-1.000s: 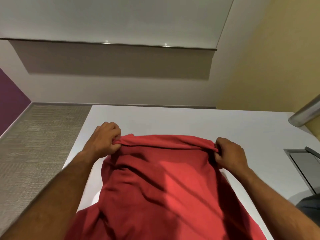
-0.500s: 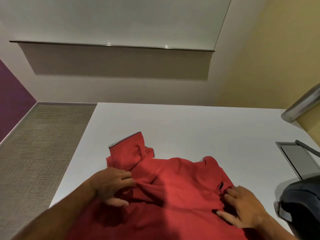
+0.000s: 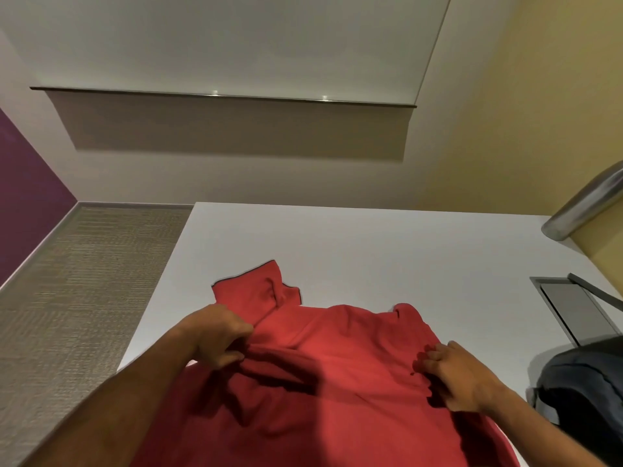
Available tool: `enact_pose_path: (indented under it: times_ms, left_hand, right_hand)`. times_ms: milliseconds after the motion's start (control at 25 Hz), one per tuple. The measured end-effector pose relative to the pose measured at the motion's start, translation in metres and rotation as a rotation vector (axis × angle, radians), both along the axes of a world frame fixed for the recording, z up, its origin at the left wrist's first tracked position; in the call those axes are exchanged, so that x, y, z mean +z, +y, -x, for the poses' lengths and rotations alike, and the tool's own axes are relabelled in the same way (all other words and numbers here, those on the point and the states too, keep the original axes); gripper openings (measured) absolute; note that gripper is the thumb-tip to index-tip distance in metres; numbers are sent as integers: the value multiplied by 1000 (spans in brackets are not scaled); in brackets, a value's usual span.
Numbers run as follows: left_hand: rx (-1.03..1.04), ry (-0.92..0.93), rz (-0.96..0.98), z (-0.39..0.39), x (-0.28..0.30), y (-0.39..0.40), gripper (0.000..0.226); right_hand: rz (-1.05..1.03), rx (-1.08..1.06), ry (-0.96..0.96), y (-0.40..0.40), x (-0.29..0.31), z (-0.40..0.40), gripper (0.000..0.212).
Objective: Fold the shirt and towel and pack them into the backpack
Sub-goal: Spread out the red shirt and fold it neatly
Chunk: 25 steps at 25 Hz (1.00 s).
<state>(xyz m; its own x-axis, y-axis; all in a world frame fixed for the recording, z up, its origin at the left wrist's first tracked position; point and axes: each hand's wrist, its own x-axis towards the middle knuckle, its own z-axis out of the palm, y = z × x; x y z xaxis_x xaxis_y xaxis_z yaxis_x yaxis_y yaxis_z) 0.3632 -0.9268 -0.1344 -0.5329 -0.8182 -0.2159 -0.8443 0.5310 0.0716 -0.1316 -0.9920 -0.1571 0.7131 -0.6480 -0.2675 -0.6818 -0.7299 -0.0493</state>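
i see the red shirt (image 3: 337, 372) lying flat on the white desk (image 3: 387, 251), its long side running from me toward the far edge; my left hand (image 3: 219, 338) pinches a fold at the left sleeve (image 3: 256, 294), so it is the closer grip; my right hand (image 3: 455, 379) rests flat with fingers spread on the right side. the dark backpack (image 3: 583, 389) waits to my right; i see no towel and no words to read.

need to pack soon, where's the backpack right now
In the head view the dark backpack sits at the right edge of the white table, just right of the right hand and the red shirt.
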Motion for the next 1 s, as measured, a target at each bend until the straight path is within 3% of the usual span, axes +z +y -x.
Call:
enact_pose_path:
  times_ms: [120,240,440,720,840,920,1000]
  left_hand:
    - [8,-160,-116,-1,10,-4,35]
    - [107,-335,-165,-10,23,-10,25]
    - [373,-395,-187,-29,63,-23,19]
    - [465,-462,-76,-73,103,-25,9]
    - [564,-337,-64,-92,111,-16,14]
    - [722,-16,-140,-100,118,-12,18]
    - [826,235,-205,-102,125,-11,16]
  right_hand:
    - [-44,-62,-157,-4,12,13,30]
    - [47,-217,-337,-16,30,32,24]
    - [147,-358,-461,-43,80,41,20]
    - [217,-393,-560,-56,119,45,26]
    - [195,-461,-573,-63,122,47,24]
    - [137,-548,-617,-70,120,50,39]
    - [-21,-622,-664,-76,124,51,37]
